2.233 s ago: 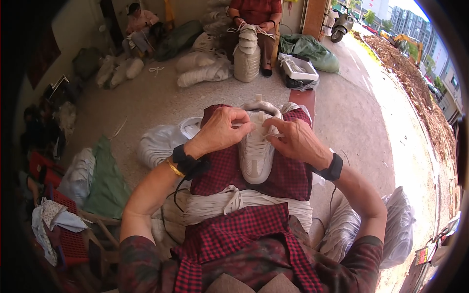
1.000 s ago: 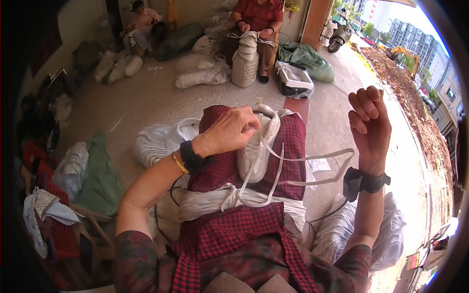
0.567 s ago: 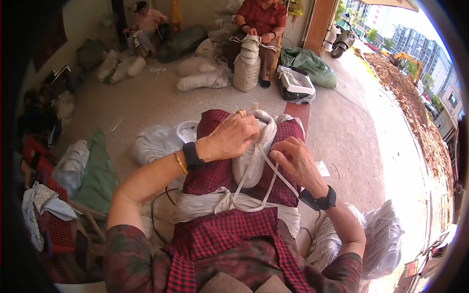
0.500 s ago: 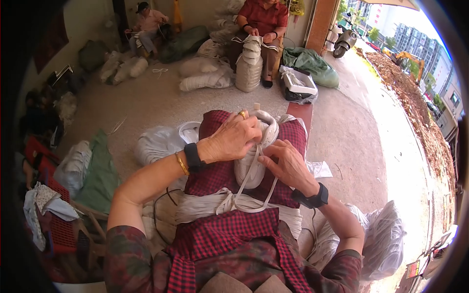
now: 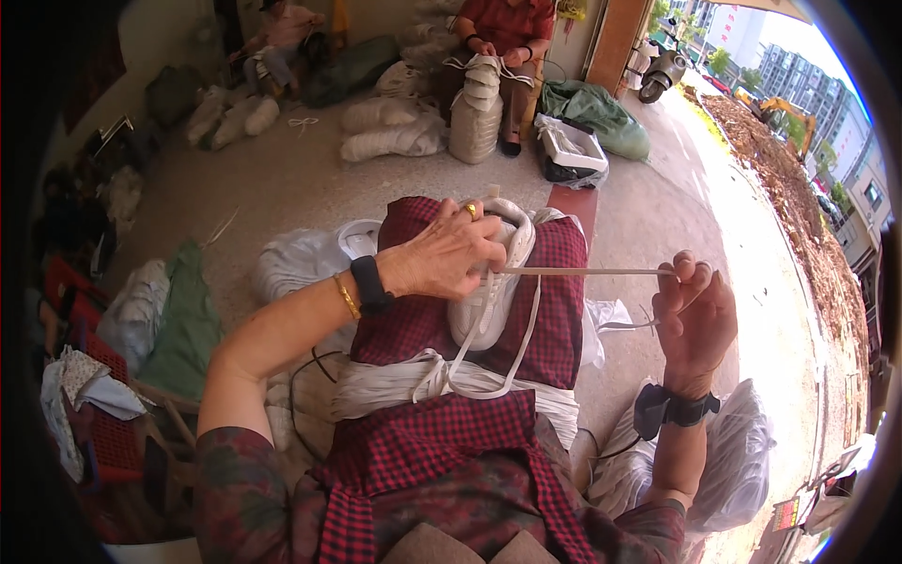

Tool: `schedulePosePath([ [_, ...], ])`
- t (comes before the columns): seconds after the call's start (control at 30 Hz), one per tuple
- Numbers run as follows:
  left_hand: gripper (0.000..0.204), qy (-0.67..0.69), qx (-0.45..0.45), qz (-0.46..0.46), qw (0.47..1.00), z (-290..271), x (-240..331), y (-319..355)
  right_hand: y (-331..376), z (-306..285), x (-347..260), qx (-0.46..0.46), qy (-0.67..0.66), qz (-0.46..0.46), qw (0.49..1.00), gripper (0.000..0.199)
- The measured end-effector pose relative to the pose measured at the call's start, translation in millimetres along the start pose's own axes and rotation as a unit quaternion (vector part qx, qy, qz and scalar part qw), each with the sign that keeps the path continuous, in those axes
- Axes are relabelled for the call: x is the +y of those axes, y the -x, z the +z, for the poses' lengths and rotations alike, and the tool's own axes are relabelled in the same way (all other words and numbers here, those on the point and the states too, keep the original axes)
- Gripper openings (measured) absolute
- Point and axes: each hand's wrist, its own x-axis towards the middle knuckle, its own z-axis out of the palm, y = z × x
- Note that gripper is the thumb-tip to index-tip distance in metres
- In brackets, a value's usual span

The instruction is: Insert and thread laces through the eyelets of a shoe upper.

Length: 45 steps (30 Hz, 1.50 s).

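Observation:
A white lace-up shoe (image 5: 472,327) lies on my lap over a red-and-black checked cloth (image 5: 550,329), its toe toward me. My left hand (image 5: 453,249) is closed on the lacing area of the shoe, and its fingers hide some of the eyelets. Out to the right, my right hand (image 5: 693,315) pinches a white shoelace (image 5: 592,272) that runs taut and level from the shoe. The lace's loose end trails below my right fingers. Another length of lace loops from the shoe down onto a bundle of white laces (image 5: 371,387) across my lap.
Plastic-wrapped bundles (image 5: 738,461) stand by my right side; a red plastic basket (image 5: 105,442) with cloths is at left. Ahead, a person in red (image 5: 512,28) works over a stack of shoes (image 5: 476,122). A green sack (image 5: 597,117) and a white box (image 5: 571,150) sit nearby.
My right hand has moved from beside the shoe far out to the right, drawing the lace straight. The left hand has stayed at the shoe.

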Motion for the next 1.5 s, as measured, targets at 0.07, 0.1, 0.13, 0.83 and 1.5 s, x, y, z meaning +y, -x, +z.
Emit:
schedulePosePath([
  [0.07,0.023,0.020,0.006,0.013,1.000,3.5,3.0,-1.9,3.8,-13.4,-27.2,-0.042,-0.008,-0.051,0.998,0.037],
  [0.1,0.021,0.010,-0.002,0.010,1.000,5.3,6.2,-2.6,8.7,-17.6,-40.0,-0.019,0.025,-0.091,0.995,0.048],
  [0.13,0.020,0.006,0.027,0.020,0.999,8.4,7.5,-1.5,11.3,-26.1,-48.5,-0.002,0.041,-0.109,0.993,0.054],
  [0.83,0.042,0.482,0.290,-0.180,0.807,-85.6,70.2,91.6,87.1,-233.3,-128.7,0.473,0.083,-0.260,0.838,0.039],
  [1.5,0.031,0.187,0.176,-0.187,0.948,-8.3,-26.2,1.8,-61.5,30.5,110.6,-0.111,0.683,-0.069,0.718,0.011],
])
